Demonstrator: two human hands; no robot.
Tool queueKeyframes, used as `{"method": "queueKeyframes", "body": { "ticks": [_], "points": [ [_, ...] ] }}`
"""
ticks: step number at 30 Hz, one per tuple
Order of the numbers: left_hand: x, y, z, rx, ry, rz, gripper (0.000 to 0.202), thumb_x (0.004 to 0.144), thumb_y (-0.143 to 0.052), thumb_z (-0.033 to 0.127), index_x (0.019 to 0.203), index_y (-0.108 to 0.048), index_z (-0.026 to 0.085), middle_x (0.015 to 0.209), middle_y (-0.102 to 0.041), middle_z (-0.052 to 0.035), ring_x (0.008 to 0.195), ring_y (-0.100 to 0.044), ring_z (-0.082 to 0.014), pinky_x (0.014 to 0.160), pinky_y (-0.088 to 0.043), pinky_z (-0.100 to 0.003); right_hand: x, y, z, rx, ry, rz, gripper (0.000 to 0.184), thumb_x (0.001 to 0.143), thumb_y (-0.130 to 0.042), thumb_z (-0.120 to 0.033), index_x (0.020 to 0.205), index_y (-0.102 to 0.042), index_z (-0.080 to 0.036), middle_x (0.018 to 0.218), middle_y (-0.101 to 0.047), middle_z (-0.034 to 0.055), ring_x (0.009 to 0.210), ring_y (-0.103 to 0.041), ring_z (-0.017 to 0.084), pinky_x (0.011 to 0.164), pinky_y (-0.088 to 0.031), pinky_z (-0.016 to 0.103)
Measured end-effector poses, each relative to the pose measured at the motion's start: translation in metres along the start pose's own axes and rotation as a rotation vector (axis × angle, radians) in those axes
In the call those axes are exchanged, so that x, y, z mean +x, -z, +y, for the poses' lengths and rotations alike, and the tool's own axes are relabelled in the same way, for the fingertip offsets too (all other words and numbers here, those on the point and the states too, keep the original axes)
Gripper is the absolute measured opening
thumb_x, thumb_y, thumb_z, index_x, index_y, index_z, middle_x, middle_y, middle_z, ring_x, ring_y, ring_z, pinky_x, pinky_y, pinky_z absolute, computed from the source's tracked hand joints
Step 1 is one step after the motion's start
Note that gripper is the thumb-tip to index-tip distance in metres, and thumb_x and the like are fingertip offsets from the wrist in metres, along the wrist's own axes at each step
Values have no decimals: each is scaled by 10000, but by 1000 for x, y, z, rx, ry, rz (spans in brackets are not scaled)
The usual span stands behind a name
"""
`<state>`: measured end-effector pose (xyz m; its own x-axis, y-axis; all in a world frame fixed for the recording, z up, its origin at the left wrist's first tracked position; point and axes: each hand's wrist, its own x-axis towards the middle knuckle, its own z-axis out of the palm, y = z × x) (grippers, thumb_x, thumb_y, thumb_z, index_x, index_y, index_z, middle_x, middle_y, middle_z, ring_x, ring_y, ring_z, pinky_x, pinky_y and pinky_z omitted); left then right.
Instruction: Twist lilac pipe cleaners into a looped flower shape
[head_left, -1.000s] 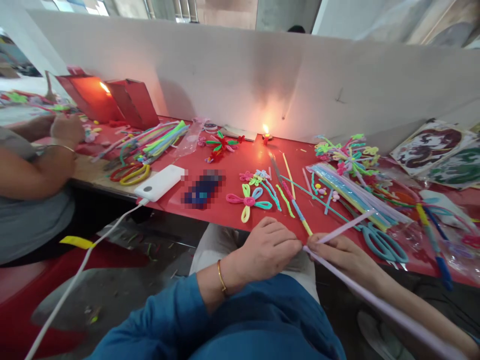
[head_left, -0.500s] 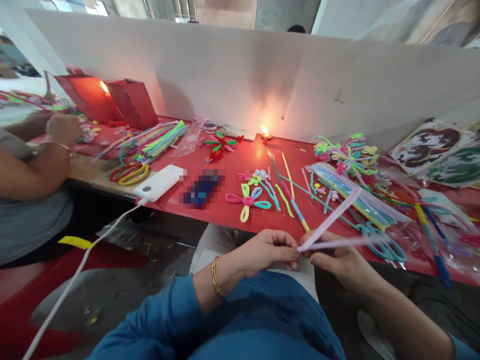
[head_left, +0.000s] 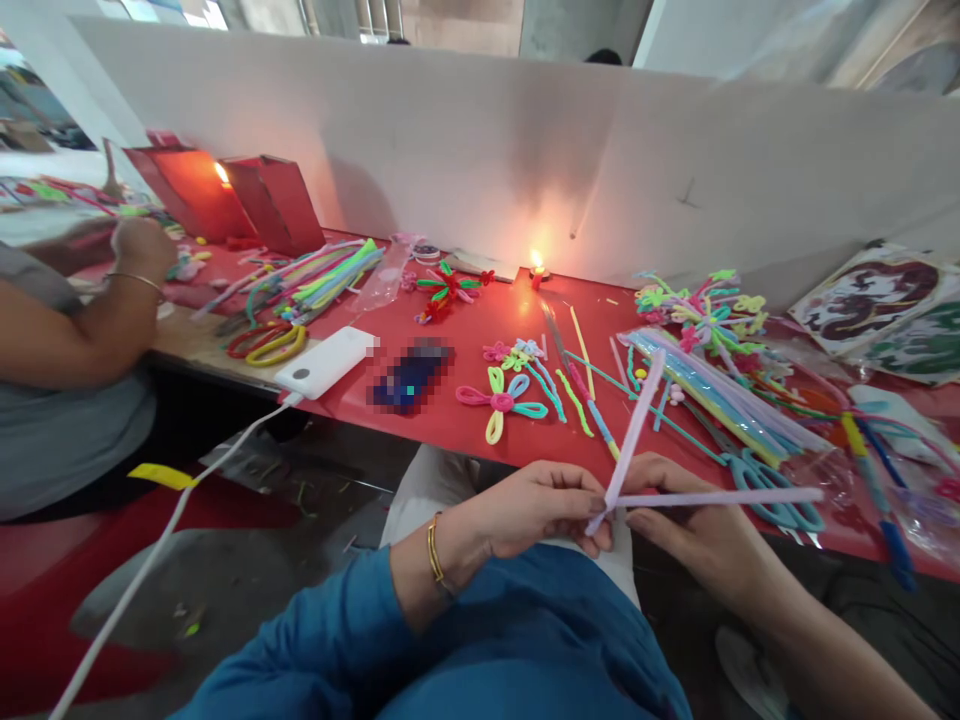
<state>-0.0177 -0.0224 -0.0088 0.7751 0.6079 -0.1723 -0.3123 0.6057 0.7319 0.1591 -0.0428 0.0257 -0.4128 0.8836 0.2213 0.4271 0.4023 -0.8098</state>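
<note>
Just over my lap, my left hand (head_left: 562,508) pinches a lavender pipe cleaner (head_left: 637,425) near its lower end, between thumb and fingers. One length slants upward and another runs level to the right, meeting at my left fingertips; a short end pokes out below. Whether this is one bent piece or two crossed ones I cannot tell. My right hand (head_left: 679,520) has its thumb and fingers closed about the level length, close to the crossing. Beyond my hands, a pipe-cleaner flower (head_left: 502,402) with looped coloured petals lies on the red table (head_left: 420,425).
A lit candle (head_left: 538,272) burns at the back by the white partition. Blue-handled scissors (head_left: 776,490) and a pack of pastel pipe cleaners (head_left: 720,385) lie right. A phone (head_left: 411,378) and white power bank (head_left: 326,362) with a cable sit left. Another person's arm (head_left: 112,300) rests farther left.
The upper lavender length has swung to a steeper angle, and the level one now lies straighter and sharper. A short end now shows below my left fingertips. The view has shifted slightly.
</note>
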Motion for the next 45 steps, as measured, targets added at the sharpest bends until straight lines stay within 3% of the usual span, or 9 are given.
{"method": "queueKeyframes", "body": {
  "ticks": [7, 13, 19, 26, 30, 34, 39, 42, 45],
  "points": [
    [1, 0, -5, -84, 17, -65, 201, 679, -641, 291, 708, -565, 107, 573, -604, -24, 501, -570, -101, 518, -440, -213, -9, 15, -2, -476, 533, 91, 184, 769, -512, -76, 865, -594, -211, 885, -640, 63, 749, -609, 150, 663, -486, 261],
    [2, 0, -6, -40, 71, -97, 193, 684, -647, 285, 732, -567, 115, 574, -581, 5, 501, -546, -72, 526, -430, -196, -4, 23, -10, -587, 594, -83, 215, 812, -463, -103, 961, -570, -213, 916, -659, 42, 782, -617, 121, 685, -487, 209],
    [-2, -11, 6, 332, -82, 28, 183, 729, -572, 298, 689, -521, 126, 581, -532, 25, 518, -488, -57, 544, -403, -198, -4, 15, -20, -556, 322, -11, 119, 802, -479, -136, 829, -562, -216, 795, -652, 20, 709, -620, 127, 646, -483, 219],
    [-4, -9, 9, 1700, -759, 168, 192, 823, -396, 211, 731, -550, 143, 673, -577, -26, 636, -505, -117, 612, -390, -252, -1, 9, -14, -326, -248, 13, 64, 730, -509, -246, 781, -508, -209, 595, -560, -25, 513, -537, 126, 467, -426, 222],
    [0, 2, 5, 1974, -887, 167, 243, 848, -357, 204, 722, -555, 141, 657, -579, -26, 623, -505, -128, 607, -384, -269, 4, 8, -10, -2, -371, -58, 82, 699, -524, -245, 671, -458, -206, 560, -493, -44, 507, -475, 104, 462, -386, 208],
    [1, 5, 6, 1686, -785, 180, 212, 841, -379, 211, 784, -572, 142, 720, -610, -42, 676, -529, -126, 644, -404, -261, 6, 18, -4, 152, -412, -34, 146, 689, -577, -325, 697, -518, -192, 618, -532, -15, 562, -507, 116, 499, -404, 219],
    [-2, -6, 12, 766, -265, 103, 111, 767, -489, 210, 709, -549, 136, 611, -558, 10, 545, -492, -69, 541, -398, -198, 11, 45, 18, 108, -420, 70, 233, 668, -631, -366, 805, -563, -190, 571, -512, -41, 431, -423, 69, 408, -353, 197],
    [-2, -8, 11, 363, -99, 3, 153, 717, -579, 270, 676, -543, 127, 583, -550, 20, 529, -504, -65, 547, -407, -205, 11, 41, 17, 89, -333, -113, 166, 678, -629, -331, 713, -603, -171, 619, -576, -1, 532, -520, 108, 485, -419, 216],
    [0, -7, 7, 190, -38, -40, 210, 676, -637, 312, 660, -549, 122, 566, -564, 17, 519, -519, -65, 552, -411, -209, 8, 26, 2, 221, -296, -329, 182, 700, -618, -310, 835, -618, -186, 765, -646, 33, 675, -601, 164, 582, -473, 257]
  ]
}}
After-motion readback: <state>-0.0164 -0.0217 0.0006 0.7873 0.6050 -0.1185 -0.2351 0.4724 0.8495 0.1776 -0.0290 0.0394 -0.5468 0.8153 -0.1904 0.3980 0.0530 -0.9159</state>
